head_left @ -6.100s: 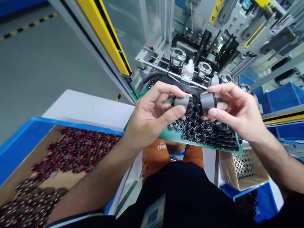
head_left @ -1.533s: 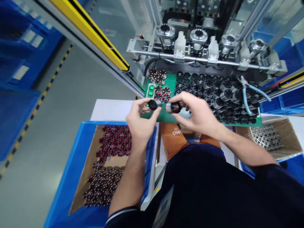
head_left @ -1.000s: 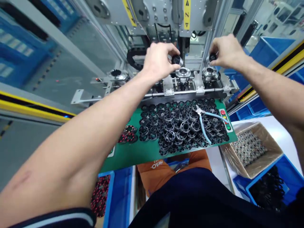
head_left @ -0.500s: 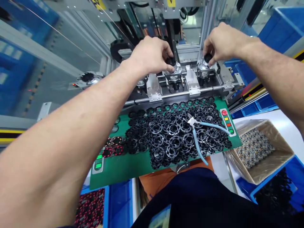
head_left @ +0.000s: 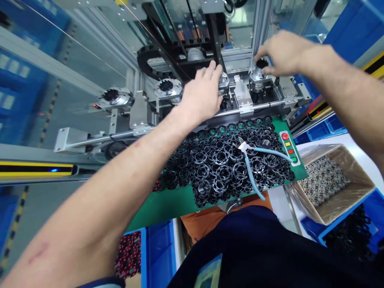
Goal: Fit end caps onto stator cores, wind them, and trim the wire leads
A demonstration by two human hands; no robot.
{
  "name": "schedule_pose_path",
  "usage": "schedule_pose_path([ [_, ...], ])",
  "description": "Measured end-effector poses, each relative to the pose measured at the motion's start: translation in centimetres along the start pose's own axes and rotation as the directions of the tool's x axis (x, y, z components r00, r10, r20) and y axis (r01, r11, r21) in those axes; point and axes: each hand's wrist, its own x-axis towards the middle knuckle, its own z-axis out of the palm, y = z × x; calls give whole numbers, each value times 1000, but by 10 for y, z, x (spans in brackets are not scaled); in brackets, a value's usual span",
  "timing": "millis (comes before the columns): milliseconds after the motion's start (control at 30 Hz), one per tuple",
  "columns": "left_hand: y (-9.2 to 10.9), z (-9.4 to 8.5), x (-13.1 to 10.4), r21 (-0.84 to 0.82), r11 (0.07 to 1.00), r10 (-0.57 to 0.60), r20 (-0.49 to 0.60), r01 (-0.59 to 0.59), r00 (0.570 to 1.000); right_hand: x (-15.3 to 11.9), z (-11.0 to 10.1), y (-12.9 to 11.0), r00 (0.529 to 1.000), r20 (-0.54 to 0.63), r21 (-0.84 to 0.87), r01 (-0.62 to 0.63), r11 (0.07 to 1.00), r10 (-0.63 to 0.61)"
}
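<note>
My left hand [head_left: 205, 90], fingers stretched out, is over the metal holder [head_left: 223, 80] third from the left and hides most of it. I see nothing held in it. My right hand [head_left: 282, 54] is at the rightmost holder [head_left: 258, 82], its thumb and fingers apart around a black toothed ring [head_left: 262, 63] seated on top; whether they touch it I cannot tell. Two holders to the left carry black toothed rings [head_left: 110, 95]. Below my hands, many black rings [head_left: 220, 158] are stacked on a green board [head_left: 168, 206]. Pliers [head_left: 247, 148] with light blue handles lie open on them.
A metal rail [head_left: 261, 106] runs behind the board. A button panel [head_left: 289, 148] sits at the board's right end. A lined carton [head_left: 354, 172] of metal-coloured rings stands at right. A blue bin [head_left: 144, 256] with red-and-black parts is below left. Thin wire [head_left: 75, 38] crosses upper left.
My left hand has let go of the black part it pinched and flattened out, lower over the holder. My right fingers have spread from their pinch, showing the ring. The view has shifted slightly.
</note>
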Motion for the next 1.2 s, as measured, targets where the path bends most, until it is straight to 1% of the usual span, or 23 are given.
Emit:
schedule_pose_path([
  [67, 9, 20, -7, -82, 997, -8, 40, 12, 999, -31, 22, -9, 998, 59, -18, 33, 999, -32],
  [100, 11, 27, -6, -114, 993, -10, 54, 16, 998, -46, 33, -12, 996, 84, -24, 35, 999, -33],
  [133, 11, 30, -5, -134, 991, -6, 66, 15, 998, -57, 42, -14, 995, 93, -20, 27, 999, -25],
  [200, 3, 23, -6, -136, 991, 23, 79, -12, 997, -72, 56, -16, 997, 82, 33, -4, 999, 1],
  [267, -19, 2, -21, -108, 993, 41, 8, -40, 999, -78, 64, -16, 1000, 3, 115, -28, 993, 28],
  [300, -36, -11, -34, -85, 996, 35, -58, -40, 998, -79, 65, -16, 998, -46, 147, -32, 989, 39],
  [333, -55, -24, -52, -60, 998, 2, -161, -12, 987, -80, 66, -17, 995, -87, 164, -34, 986, 49],
  [367, -77, -36, -72, -43, 998, -49, -225, 40, 973, -80, 66, -18, 992, -113, 170, -37, 985, 57],
  [400, -98, -45, -94, -35, 992, -126, -262, 121, 957, -80, 65, -20, 991, -122, 168, -40, 985, 61],
  [433, -118, -51, -116, -30, 978, -208, -265, 207, 942, -81, 65, -22, 990, -122, 161, -44, 986, 64],
  [500, -148, -51, -154, -15, 936, -346, -223, 351, 911, -82, 63, -26, 989, -129, 143, -58, 988, 77],
  [533, -156, -46, -168, -11, 926, -373, -191, 378, 908, -83, 62, -28, 988, -129, 129, -68, 989, 84],
  [600, -162, -32, -185, -12, 917, -396, -145, 399, 907, -85, 59, -31, 990, -94, 80, -98, 992, 105],
  [667, -161, -21, -189, -20, 912, -408, -130, 409, 904, -87, 53, -34, 991, -39, 23, -128, 992, 128],
  [733, -160, -19, -185, -22, 905, -425, -122, 425, 897, -88, 46, -37, 989, -14, -23, -149, 989, 148],
  [833, -158, -35, -170, -12, 897, -441, -76, 442, 894, -77, 30, -50, 986, -4, -67, -167, 984, 167],
  [900, -149, -46, -153, -5, 896, -444, -62, 445, 894, -60, 21, -71, 986, -3, -84, -166, 982, 167],
  [967, -128, -49, -130, -11, 910, -414, -88, 415, 906, -37, 19, -102, 990, -6, -78, -138, 987, 138],
  [1033, -98, -45, -107, -28, 938, -346, -118, 345, 931, -15, 21, -138, 996, 11, -56, -90, 994, 91],
  [1100, -71, -40, -91, -51, 955, -296, -93, 292, 951, -4, 23, -169, 997, 55, -32, -53, 998, 55],
  [1133, -61, -39, -90, -66, 958, -283, -85, 278, 955, -4, 22, -179, 997, 73, -19, -37, 999, 38],
  [1167, -54, -40, -94, -83, 960, -275, -89, 268, 957, -9, 18, -187, 996, 83, -3, -22, 1000, 22],
  [1200, -50, -43, -105, -100, 960, -270, -106, 260, 957, -19, 11, -191, 997, 80, 17, -8, 1000, 6],
])
